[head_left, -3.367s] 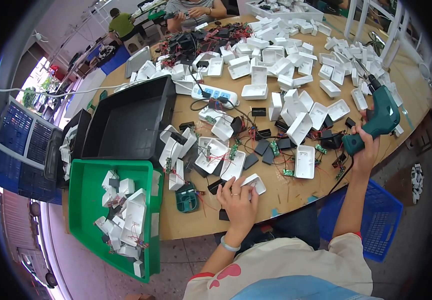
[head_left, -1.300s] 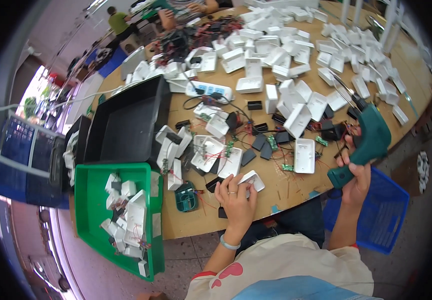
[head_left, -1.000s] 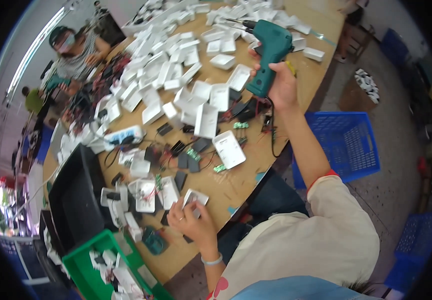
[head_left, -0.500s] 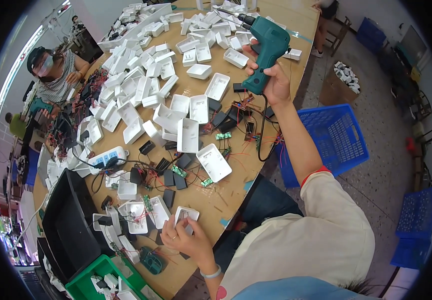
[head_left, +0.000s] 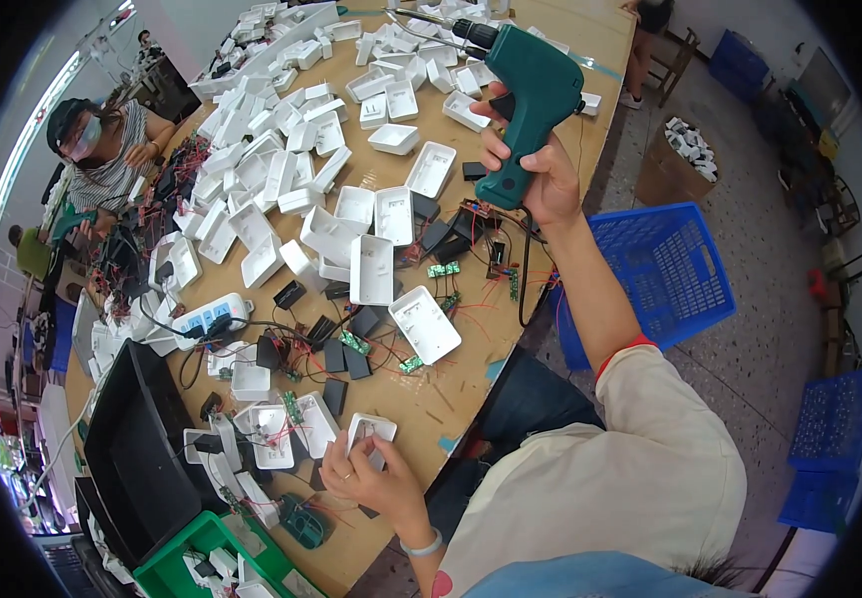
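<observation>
My right hand (head_left: 548, 177) is wrapped round the handle of a dark green soldering gun (head_left: 531, 85), raised above the far right part of the table. Its long metal tip, with a thin curved tube beside it, points left. A black cord runs down from the handle. Near the table's front edge my left hand (head_left: 376, 480) grips a small white plastic case (head_left: 371, 431), fingertips reaching into it; whatever lies under them is hidden. Beside it sit an open white case with red wires (head_left: 272, 436), a black flat piece (head_left: 334, 396) and a green circuit board (head_left: 292, 407).
White cases (head_left: 282, 169) are heaped across the cardboard-covered table (head_left: 461, 399). A power strip (head_left: 214, 317), a black bin (head_left: 142, 448) and a green crate (head_left: 177, 548) are at left. A blue basket (head_left: 650, 279) stands right. Another person (head_left: 112, 149) sits across the table.
The soldering gun in my right hand has shifted a little left and tilted, its tip moving left. My left hand and the small case stay nearly in place.
</observation>
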Demonstrator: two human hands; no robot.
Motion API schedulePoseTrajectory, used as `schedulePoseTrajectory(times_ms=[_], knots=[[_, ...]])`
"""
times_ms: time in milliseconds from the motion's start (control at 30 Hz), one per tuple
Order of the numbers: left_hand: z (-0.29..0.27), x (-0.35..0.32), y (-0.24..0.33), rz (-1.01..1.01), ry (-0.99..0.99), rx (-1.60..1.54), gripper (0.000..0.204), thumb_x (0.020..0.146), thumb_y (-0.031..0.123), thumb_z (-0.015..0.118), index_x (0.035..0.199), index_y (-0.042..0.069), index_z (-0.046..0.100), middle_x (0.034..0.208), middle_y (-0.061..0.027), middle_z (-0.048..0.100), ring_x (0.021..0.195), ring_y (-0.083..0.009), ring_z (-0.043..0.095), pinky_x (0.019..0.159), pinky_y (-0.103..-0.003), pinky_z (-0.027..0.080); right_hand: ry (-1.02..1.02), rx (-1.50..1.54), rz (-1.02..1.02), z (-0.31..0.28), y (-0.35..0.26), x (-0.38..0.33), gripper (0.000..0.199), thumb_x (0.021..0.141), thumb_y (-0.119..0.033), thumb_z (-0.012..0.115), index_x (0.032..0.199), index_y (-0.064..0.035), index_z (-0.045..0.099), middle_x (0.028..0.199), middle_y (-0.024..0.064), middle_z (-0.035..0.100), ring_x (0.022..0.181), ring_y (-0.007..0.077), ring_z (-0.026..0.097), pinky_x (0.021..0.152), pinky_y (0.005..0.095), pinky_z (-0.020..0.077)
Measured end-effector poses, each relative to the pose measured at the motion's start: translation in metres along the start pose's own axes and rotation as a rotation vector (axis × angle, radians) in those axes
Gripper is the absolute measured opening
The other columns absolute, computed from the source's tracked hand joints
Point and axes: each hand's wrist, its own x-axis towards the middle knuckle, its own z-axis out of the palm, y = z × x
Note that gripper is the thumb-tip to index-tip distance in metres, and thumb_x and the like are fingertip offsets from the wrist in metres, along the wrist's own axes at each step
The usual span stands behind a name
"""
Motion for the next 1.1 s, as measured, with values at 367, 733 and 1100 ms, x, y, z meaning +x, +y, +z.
schedulePoseTrajectory(times_ms=[367,733,1100], knots=[[-0.004,0.002,-0.002,-0.070,0.018,-0.004,0.011,0.082,0.009,0.075,0.084,0.004,0.066,0.119,-0.0122,0.065,0.118,-0.0371,0.053,0.102,-0.050,0.037,0.271,-0.109,0.075,-0.031,0.027,0.004,0.045,0.083,-0.016,0.059,0.124,0.0017,0.055,0.099,0.0123,0.061,0.090,0.0224,0.060,0.086,0.0359,0.0491],[-0.006,-0.004,0.000,-0.105,0.036,-0.024,0.012,0.080,0.011,0.077,0.085,0.010,0.066,0.120,-0.0067,0.064,0.121,-0.0325,0.055,0.108,-0.056,0.033,0.095,-0.225,-0.037,0.023,0.028,0.117,0.052,0.087,-0.002,0.046,0.138,0.0039,0.044,0.141,0.0211,0.055,0.090,0.0157,0.053,0.082,0.0309,0.0492],[-0.003,0.000,0.001,-0.098,0.051,-0.037,0.012,0.080,0.011,0.078,0.084,0.010,0.067,0.119,-0.0061,0.064,0.120,-0.0323,0.056,0.107,-0.056,0.035,0.076,-0.256,-0.004,0.032,0.049,0.084,0.055,0.088,-0.004,0.047,0.143,0.0052,0.041,0.144,0.0197,0.053,0.094,0.0160,0.050,0.086,0.0331,0.0465]])
